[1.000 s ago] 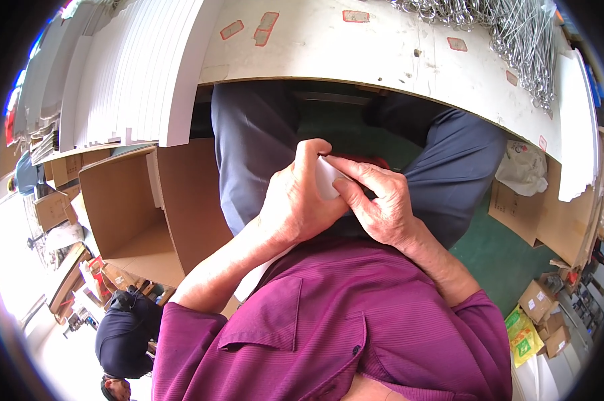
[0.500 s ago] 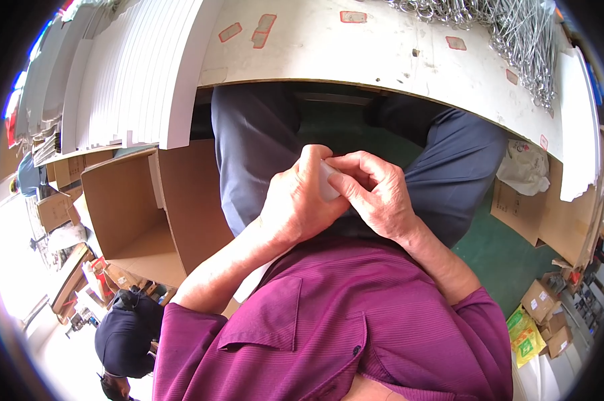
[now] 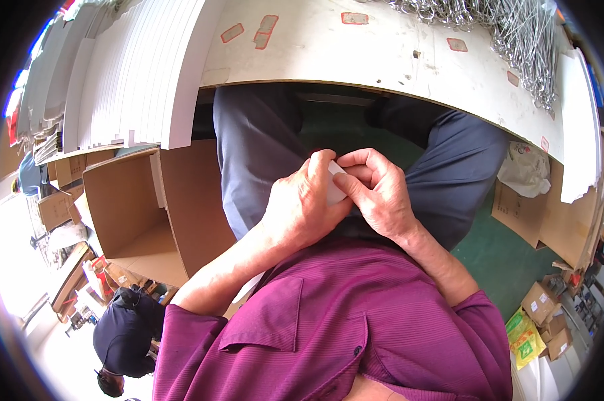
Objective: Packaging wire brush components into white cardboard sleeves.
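Above my lap, a small white piece [image 3: 334, 190] shows between my two hands; most of it is covered by fingers, so its kind is not clear. My left hand [image 3: 302, 200] is wrapped around it. Against its upper right side press the thumb and fingers of my right hand [image 3: 380, 197]. The hands are close together, just short of the near edge of the white worktable [image 3: 328, 53].
Upright white boards [image 3: 128, 73] stand in a row at the table's left. Metal wire pieces with looped ends [image 3: 526, 50] heap at its far right. An open cardboard box [image 3: 131, 207] sits at lower left, near a person in dark clothing [image 3: 128, 331].
My right-hand fingers have shifted slightly on the white piece, and the left fingertips have moved a little. Both hands keep their hold at nearly the same place.
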Motion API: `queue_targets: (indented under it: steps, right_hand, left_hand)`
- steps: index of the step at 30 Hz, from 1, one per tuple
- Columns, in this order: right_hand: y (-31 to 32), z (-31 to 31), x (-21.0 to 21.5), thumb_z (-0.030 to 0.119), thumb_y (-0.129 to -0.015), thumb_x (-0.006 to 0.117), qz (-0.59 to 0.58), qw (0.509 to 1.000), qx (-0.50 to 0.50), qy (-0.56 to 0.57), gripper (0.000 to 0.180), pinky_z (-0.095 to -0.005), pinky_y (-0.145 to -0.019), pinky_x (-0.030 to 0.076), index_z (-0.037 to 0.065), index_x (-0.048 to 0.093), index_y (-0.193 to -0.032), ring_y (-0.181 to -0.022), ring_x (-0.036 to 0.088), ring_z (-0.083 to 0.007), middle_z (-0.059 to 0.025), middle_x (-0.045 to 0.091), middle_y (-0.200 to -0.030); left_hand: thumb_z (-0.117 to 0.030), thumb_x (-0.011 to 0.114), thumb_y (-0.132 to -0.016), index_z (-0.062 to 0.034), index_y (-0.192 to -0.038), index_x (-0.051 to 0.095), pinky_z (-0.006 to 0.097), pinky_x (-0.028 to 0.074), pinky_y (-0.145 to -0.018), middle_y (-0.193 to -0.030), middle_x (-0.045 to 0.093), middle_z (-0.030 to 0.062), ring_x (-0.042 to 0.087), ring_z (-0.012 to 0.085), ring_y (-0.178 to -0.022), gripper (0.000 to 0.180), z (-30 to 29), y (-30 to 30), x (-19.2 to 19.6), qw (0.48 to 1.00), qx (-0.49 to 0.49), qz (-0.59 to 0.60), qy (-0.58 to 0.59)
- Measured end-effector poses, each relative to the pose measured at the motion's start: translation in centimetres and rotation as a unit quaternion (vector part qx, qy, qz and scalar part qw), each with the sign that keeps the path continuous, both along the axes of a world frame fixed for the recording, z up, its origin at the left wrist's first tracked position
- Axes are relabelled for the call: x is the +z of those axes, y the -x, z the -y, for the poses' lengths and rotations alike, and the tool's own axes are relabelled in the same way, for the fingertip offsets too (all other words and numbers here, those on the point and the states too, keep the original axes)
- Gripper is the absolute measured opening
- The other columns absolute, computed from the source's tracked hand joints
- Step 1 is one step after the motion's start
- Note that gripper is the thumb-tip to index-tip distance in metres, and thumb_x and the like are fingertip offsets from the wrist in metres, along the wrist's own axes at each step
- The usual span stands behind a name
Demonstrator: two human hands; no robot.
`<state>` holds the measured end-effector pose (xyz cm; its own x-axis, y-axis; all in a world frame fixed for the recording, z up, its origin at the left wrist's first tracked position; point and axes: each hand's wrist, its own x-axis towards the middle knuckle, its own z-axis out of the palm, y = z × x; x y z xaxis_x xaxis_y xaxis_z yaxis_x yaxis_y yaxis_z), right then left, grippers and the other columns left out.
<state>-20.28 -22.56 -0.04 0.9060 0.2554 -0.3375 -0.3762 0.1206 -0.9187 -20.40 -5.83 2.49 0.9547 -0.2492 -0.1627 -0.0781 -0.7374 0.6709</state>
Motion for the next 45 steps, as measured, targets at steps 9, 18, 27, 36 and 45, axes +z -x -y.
queue_targets:
  steps: [9,18,27,36,45]
  right_hand:
    - [0.0,0.1,-0.3,0.009,-0.1,0.073,0.004,1.0,0.009,0.017,0.02,-0.0279,-0.08,0.059,-0.003,0.064,-0.113,-0.089,0.074,-0.0129,-0.0123,0.079,-0.095]
    - [-0.3,0.6,-0.4,0.012,-0.101,0.073,-0.018,1.0,0.014,-0.005,0.02,-0.0281,-0.078,0.059,-0.004,0.064,-0.111,-0.089,0.073,-0.0123,-0.0124,0.078,-0.094]
    - [-0.2,0.7,-1.0,0.013,-0.103,0.072,-0.005,1.0,0.008,-0.018,0.02,-0.0273,-0.077,0.058,-0.003,0.064,-0.11,-0.088,0.073,-0.0122,-0.0117,0.077,-0.094]
    - [-0.4,1.2,-1.0,0.015,-0.104,0.069,0.007,0.999,0.033,0.028,0.02,-0.0274,-0.077,0.058,-0.003,0.064,-0.11,-0.087,0.072,-0.0116,-0.0118,0.077,-0.094]
    - [-0.4,0.8,-1.5,0.013,-0.103,0.071,0.0,1.0,0.02,0.007,0.02,-0.029,-0.079,0.059,-0.005,0.064,-0.111,-0.089,0.073,-0.0137,-0.0138,0.077,-0.096]
  left_hand:
    - [-0.019,0.085,-0.079,-0.0011,-0.129,0.056,0.047,0.063,-0.077,-0.102,0.073,0.0229,0.075,0.0401,-0.091,0.061,-0.9,1.1,-0.5,1.0,-0.004,0.015,0.001]
    - [-0.016,0.085,-0.077,-0.0008,-0.129,0.058,0.046,0.063,-0.075,-0.102,0.073,0.0209,0.075,0.0381,-0.09,0.061,-1.2,0.7,-0.5,0.998,-0.049,0.034,-0.023]
    - [-0.016,0.085,-0.077,-0.0004,-0.129,0.058,0.046,0.063,-0.078,-0.106,0.073,0.0219,0.075,0.0386,-0.093,0.061,-1.2,0.5,-0.5,0.998,-0.05,0.019,-0.021]
    - [-0.018,0.085,-0.077,-0.0007,-0.127,0.059,0.046,0.062,-0.079,-0.106,0.073,0.0208,0.075,0.0385,-0.094,0.059,-1.2,0.3,-0.7,0.998,-0.047,-0.007,-0.035]
    - [-0.021,0.084,-0.079,-0.0012,-0.127,0.06,0.047,0.062,-0.079,-0.106,0.073,0.0207,0.075,0.0385,-0.094,0.057,-1.1,0.0,-1.1,0.998,-0.046,-0.022,-0.027]
